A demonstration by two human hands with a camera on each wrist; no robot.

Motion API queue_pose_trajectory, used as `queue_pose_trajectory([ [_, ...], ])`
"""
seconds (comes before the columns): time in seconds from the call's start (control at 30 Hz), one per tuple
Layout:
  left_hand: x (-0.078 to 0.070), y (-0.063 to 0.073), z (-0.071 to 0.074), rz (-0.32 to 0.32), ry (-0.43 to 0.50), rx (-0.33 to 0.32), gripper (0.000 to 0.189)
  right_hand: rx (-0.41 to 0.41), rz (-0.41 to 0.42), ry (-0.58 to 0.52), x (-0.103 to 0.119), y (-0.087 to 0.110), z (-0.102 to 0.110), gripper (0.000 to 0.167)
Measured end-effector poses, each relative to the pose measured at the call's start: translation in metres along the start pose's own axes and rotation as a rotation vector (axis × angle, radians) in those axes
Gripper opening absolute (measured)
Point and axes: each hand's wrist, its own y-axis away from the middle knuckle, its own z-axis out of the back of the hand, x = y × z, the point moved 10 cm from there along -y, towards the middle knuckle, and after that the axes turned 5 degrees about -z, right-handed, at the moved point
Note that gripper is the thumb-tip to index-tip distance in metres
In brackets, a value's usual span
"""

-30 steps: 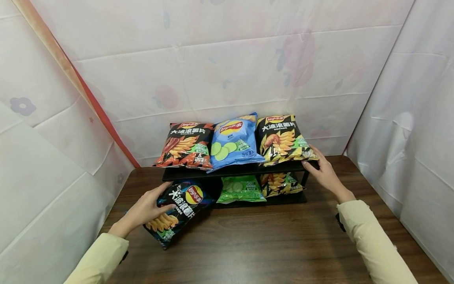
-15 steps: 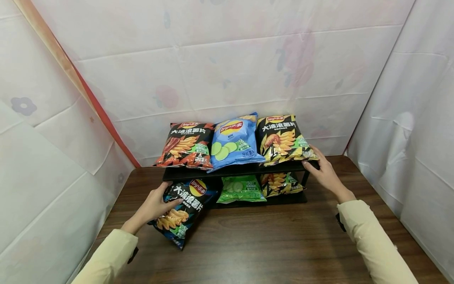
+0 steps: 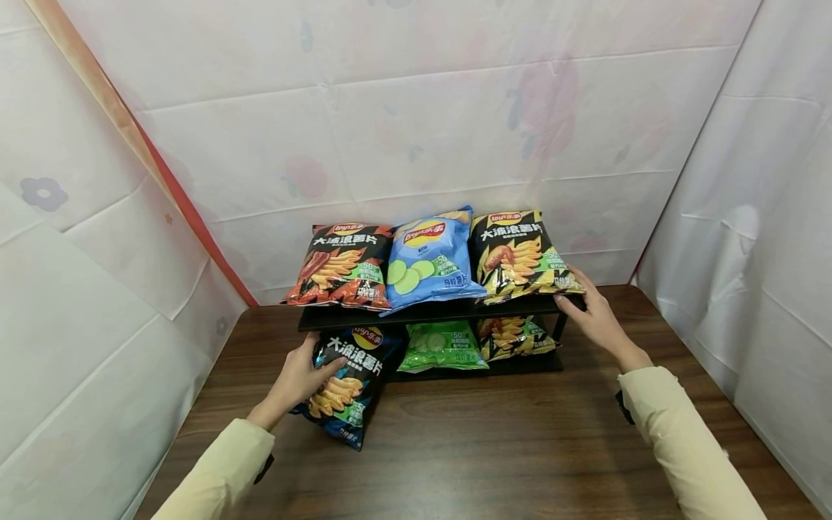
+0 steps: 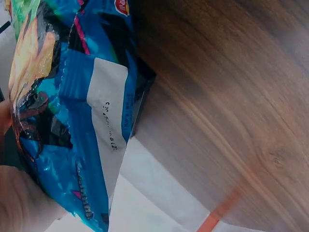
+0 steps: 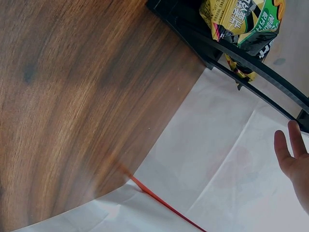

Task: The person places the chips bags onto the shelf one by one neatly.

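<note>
My left hand (image 3: 300, 377) grips a black-and-blue bag of potato chips (image 3: 354, 375) by its left side, thumb across the front. The bag leans at the left of the lower level of a black two-tier shelf (image 3: 422, 315), its lower end sticking out in front. In the left wrist view the bag's blue back (image 4: 79, 111) shows a white label. My right hand (image 3: 594, 318) rests at the right end of the upper tier, beside a black-and-yellow chip bag (image 3: 516, 256). In the right wrist view, fingers (image 5: 295, 137) reach straight to the shelf's side.
On the upper tier also lie a red-and-black chip bag (image 3: 341, 266) and a blue one (image 3: 429, 260). Below are a green bag (image 3: 445, 347) and another black-and-yellow bag (image 3: 513, 338). The shelf stands on a wooden table (image 3: 468, 448), with white cloth walls (image 3: 416, 123) around.
My left hand has moved right, bringing the black-and-blue chip bag further under the upper tier and turning it more upright. My right hand has stayed in place.
</note>
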Motion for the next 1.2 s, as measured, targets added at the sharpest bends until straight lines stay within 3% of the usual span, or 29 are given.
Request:
queue_pose_trajectory([
  [0.17,-0.002,-0.003,0.005,-0.015,-0.120,-0.104,0.066,0.000,-0.001,-0.001,-0.002,0.000,0.000,0.067],
  [0.3,-0.006,-0.004,0.007,-0.033,-0.176,-0.140,0.060,-0.003,0.005,-0.006,0.000,0.001,0.001,0.067],
  [0.4,-0.007,-0.003,0.004,-0.054,-0.198,-0.110,0.063,-0.004,0.008,-0.010,0.001,0.001,0.001,0.067],
  [0.67,-0.005,0.007,-0.012,-0.070,-0.299,0.062,0.087,-0.002,0.003,-0.012,-0.001,0.002,0.002,0.067],
  [0.9,-0.002,0.013,-0.017,-0.057,-0.323,0.084,0.092,-0.002,-0.004,-0.005,-0.007,-0.001,0.001,0.067],
  [1.2,-0.002,0.023,-0.023,-0.098,-0.393,0.167,0.127,-0.003,-0.004,-0.006,-0.003,0.000,0.000,0.067],
])
